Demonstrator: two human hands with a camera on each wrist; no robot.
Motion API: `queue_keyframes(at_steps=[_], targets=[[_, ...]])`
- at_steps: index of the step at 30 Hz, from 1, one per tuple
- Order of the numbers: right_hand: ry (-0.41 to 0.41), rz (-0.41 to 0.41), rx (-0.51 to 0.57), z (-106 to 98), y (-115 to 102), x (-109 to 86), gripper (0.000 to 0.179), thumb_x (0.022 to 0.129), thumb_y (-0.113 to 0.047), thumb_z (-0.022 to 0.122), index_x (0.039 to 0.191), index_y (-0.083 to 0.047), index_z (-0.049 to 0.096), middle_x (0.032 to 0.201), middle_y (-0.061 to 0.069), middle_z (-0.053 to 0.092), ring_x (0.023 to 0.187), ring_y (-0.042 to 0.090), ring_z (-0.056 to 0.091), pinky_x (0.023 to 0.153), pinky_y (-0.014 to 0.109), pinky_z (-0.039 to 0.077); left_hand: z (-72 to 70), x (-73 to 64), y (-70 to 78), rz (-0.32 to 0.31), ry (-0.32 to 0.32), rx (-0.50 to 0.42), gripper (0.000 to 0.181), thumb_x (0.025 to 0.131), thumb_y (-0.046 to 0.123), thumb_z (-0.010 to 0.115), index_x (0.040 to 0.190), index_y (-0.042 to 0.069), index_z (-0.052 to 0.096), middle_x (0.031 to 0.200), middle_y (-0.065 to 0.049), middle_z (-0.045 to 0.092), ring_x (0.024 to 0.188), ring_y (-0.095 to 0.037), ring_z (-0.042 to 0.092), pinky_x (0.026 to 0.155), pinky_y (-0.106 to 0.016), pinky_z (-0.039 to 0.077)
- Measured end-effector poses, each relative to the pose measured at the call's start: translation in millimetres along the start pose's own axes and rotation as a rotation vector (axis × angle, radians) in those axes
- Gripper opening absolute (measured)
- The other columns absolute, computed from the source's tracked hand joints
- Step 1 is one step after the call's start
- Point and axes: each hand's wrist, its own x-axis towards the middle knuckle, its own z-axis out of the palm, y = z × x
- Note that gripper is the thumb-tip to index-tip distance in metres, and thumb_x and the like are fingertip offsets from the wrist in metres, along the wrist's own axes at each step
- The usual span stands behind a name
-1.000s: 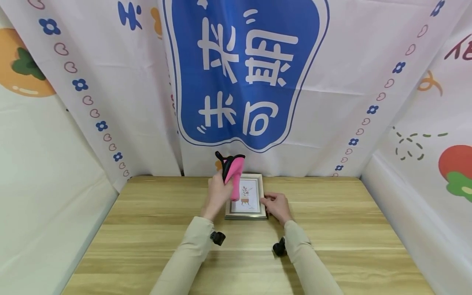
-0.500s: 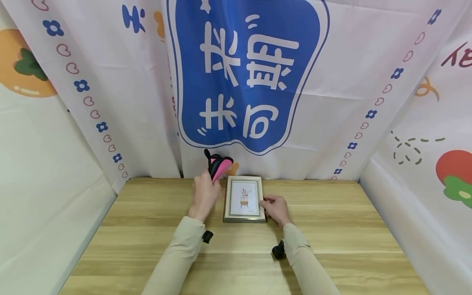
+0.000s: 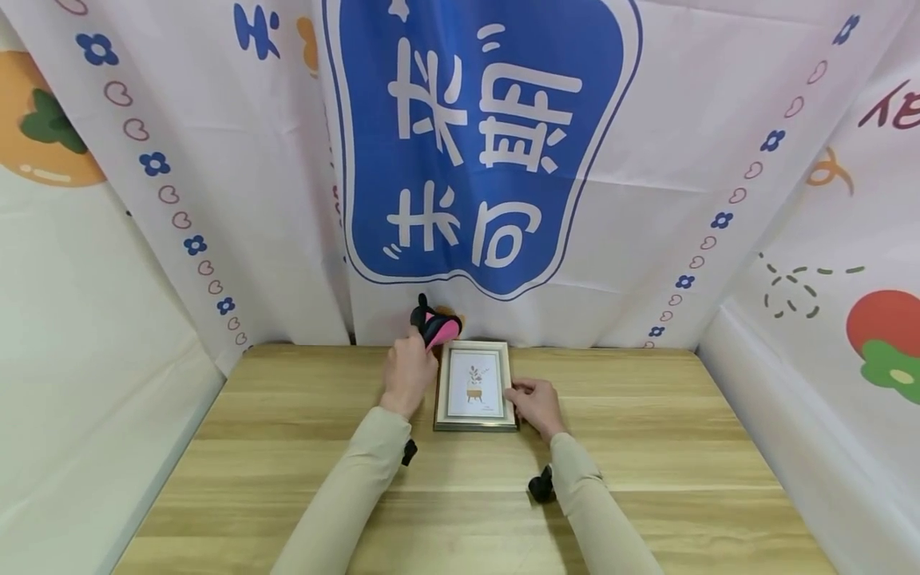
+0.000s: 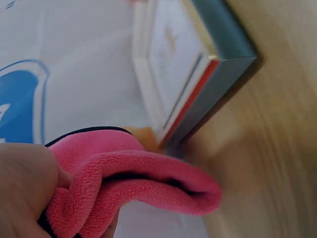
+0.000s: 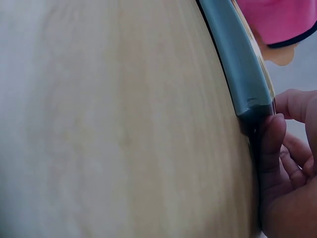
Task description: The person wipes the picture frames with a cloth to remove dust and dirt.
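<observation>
My left hand (image 3: 408, 375) grips a bunched pink cloth with black edging (image 3: 440, 329), held up at the far left corner of a picture frame (image 3: 475, 383). In the left wrist view the fluffy pink cloth (image 4: 153, 181) hangs in folds out of the hand, beside the frame's side (image 4: 213, 84). The frame has a pale gold border around a small drawing of a potted plant, and rests on the table near the back. My right hand (image 3: 537, 407) holds its right edge; in the right wrist view, thumb and fingers (image 5: 272, 139) pinch near a corner.
The wood-grain table (image 3: 287, 479) ends at a white printed curtain (image 3: 632, 263) with a large blue panel. White cloth walls (image 3: 826, 383) stand on both sides. A small black camera (image 3: 542, 485) is on the right wrist.
My left hand took the cloth leftward off the frame's face, then moved slightly back right to its far left corner. The right hand and the frame stay almost in place.
</observation>
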Motion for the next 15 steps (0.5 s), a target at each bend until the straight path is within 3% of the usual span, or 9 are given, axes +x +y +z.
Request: queue_keyframes(at_steps=[8,15], targets=[[0.006,-0.003,0.016,-2,-1,1.6,0.037,0.094,-0.015,0.078,0.129,-0.003,0.076,0.081,0.005,0.073,0.056,0.011,0.059,0.054,0.026,0.05,31.4,1.5,6.0,0.039,-0.046,0.003,0.031,0.099,0.014,0.071,0.117,-0.01,0.063,0.089,-0.031,0.072,0.075,-0.043,0.075,0.058,-0.049,0.059],[0.01,0.002,0.006,0,-1,1.4,0.037,0.092,-0.014,0.078,0.127,-0.001,0.077,0.082,0.004,0.075,0.056,0.01,0.059,0.053,0.025,0.049,49.2,-4.0,12.3,-0.006,-0.091,0.055,0.033,0.094,0.011,0.072,0.12,-0.008,0.064,0.095,-0.029,0.073,0.077,-0.041,0.074,0.059,-0.05,0.058]])
